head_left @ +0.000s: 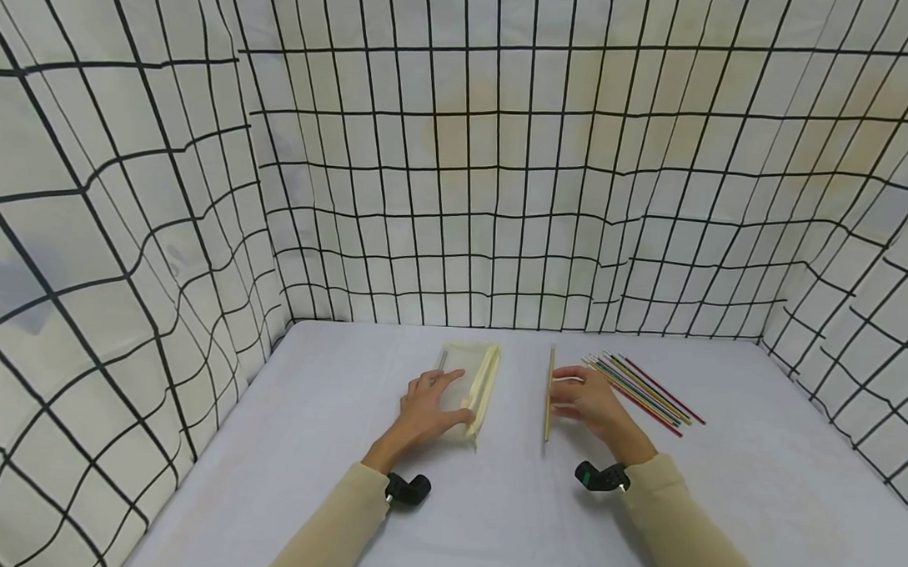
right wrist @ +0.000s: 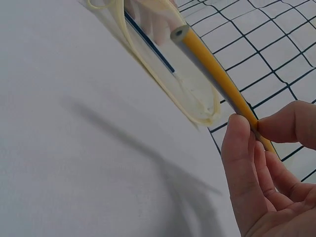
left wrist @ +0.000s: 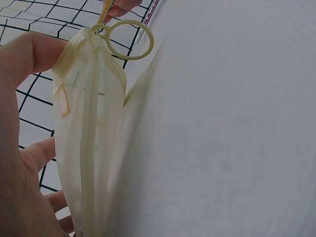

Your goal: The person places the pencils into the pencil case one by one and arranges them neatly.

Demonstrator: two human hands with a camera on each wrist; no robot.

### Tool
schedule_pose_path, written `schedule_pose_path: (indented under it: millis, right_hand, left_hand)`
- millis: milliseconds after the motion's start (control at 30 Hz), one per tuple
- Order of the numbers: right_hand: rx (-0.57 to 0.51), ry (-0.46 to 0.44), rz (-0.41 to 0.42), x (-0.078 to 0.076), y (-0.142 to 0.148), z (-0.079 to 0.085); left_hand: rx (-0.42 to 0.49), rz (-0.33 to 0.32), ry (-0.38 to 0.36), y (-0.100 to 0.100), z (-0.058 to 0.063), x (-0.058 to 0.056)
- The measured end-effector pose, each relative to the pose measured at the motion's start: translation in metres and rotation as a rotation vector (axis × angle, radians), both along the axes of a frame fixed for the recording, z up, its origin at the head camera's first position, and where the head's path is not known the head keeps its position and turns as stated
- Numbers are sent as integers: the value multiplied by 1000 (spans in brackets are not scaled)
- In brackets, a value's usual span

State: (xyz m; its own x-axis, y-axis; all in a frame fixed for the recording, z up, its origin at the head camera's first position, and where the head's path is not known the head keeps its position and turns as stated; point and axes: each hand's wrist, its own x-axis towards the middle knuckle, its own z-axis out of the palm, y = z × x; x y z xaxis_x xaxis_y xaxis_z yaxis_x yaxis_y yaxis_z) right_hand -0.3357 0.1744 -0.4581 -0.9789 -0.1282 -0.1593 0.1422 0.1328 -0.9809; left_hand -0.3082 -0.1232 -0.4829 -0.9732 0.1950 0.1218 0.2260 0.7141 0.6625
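Observation:
A pale yellow, see-through zip pencil case point(head_left: 487, 376) lies on the table in the head view, with my left hand point(head_left: 423, 409) holding it. My thumb is at its near end and the other fingers spread across its left side. A ring-shaped zip pull point(left wrist: 131, 39) shows in the left wrist view. Through the clear side, a dark pencil point(right wrist: 150, 42) is visible inside. To the right of the case, my right hand point(head_left: 591, 402) pinches a yellow pencil point(right wrist: 212, 64) between thumb and fingertips. Its flat, unsharpened end points toward the case in the right wrist view.
Several coloured pencils point(head_left: 649, 395) lie in a loose, slanted bundle just beyond and right of my right hand. A white cloth covers the table point(head_left: 491, 518). White walls with a black grid point(head_left: 495, 193) enclose the back and both sides.

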Motion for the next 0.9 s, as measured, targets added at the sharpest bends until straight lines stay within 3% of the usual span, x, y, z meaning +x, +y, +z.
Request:
schedule_pose_path:
  millis: [300,900]
  right_hand:
    - [-43,-29,3,2,-9,-4]
    - [-107,-120,-108,1,-44,-10]
  left_hand:
    - [1,-1,-1,0,1,0]
    - [5,-10,15,0,-1,1]
